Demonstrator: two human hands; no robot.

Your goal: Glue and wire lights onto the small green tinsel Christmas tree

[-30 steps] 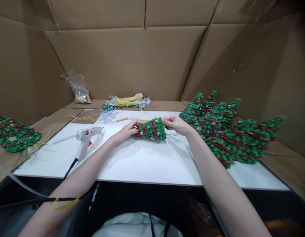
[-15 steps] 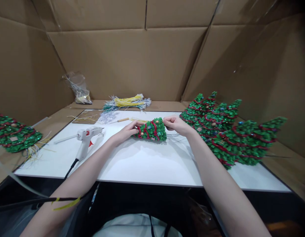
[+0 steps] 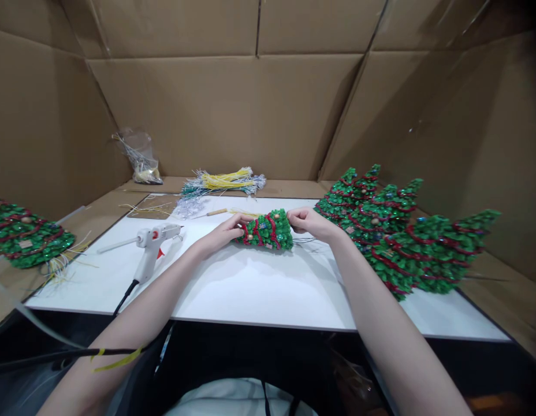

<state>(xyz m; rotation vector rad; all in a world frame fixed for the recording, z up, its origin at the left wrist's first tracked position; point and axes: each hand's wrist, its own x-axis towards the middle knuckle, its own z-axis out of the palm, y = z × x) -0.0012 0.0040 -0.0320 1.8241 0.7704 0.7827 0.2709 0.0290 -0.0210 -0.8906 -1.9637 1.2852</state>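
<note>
Over the white board point(image 3: 255, 294), the left hand point(image 3: 224, 231) grips a tree point(image 3: 268, 232) — right hand point(image 3: 309, 222) closed at its base.

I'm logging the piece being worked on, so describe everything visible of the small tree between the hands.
The small tree is green, with a bumpy, leafy-looking surface, wound with red garland and dotted with gold-coloured and blue ornaments. It is held sideways over the white board; whether it rests on it is unclear. Its narrow end lies in the grip of the left hand, which hides the tip. Its wide end faces the right hand, which is at that end's upper edge, contact uncertain.
</note>
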